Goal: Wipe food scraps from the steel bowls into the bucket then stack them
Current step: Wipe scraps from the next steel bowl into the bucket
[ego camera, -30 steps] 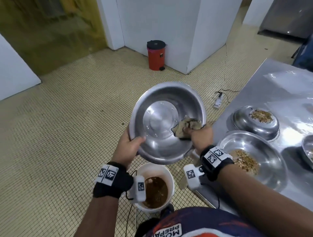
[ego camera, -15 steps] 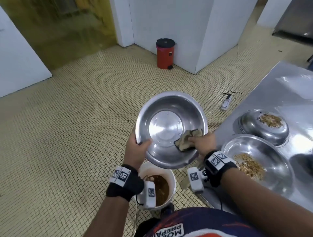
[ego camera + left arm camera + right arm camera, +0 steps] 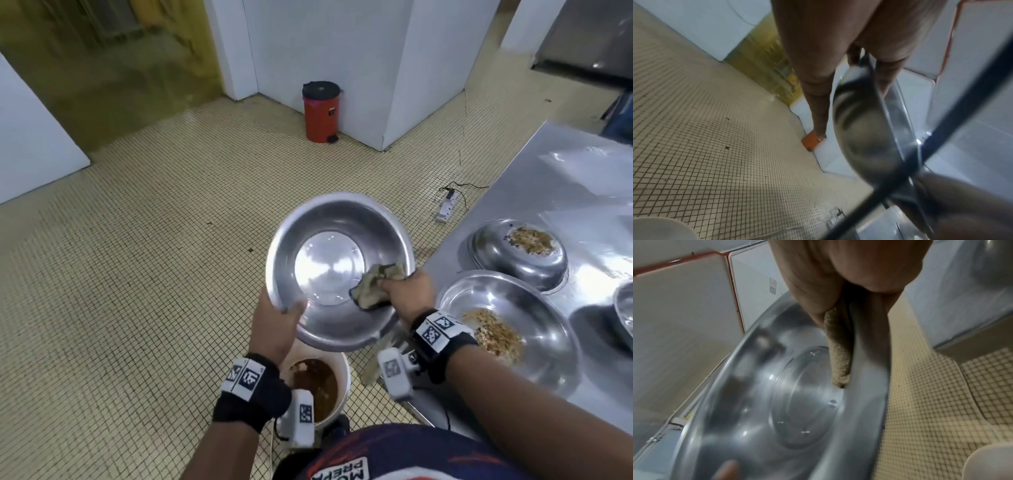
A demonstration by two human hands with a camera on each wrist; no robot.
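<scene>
A large steel bowl [image 3: 329, 240] is held tilted above the white bucket [image 3: 342, 370], its shiny inside facing me. My left hand [image 3: 277, 318] grips its lower left rim, thumb inside the bowl. My right hand [image 3: 404, 291] holds a tan cloth [image 3: 373, 284] against the inner right wall, also the cloth [image 3: 838, 353] lying on the steel bowl [image 3: 766, 402] in the right wrist view. The bucket holds brown scraps [image 3: 315, 383]. The left wrist view shows the steel bowl [image 3: 863, 129] from outside, blurred.
On the steel table [image 3: 548, 178] at right stand a bowl with scraps [image 3: 534, 315] and an upturned bowl with scraps on its base [image 3: 489, 253]; another bowl [image 3: 623, 308] is cut off at the edge. A red pedal bin [image 3: 320, 113] and a power strip [image 3: 447, 205] are on the tiled floor.
The bowl has come lower and nearer to the bucket, with both hands still on it. The cloth has shifted slightly along the bowl's right inner wall.
</scene>
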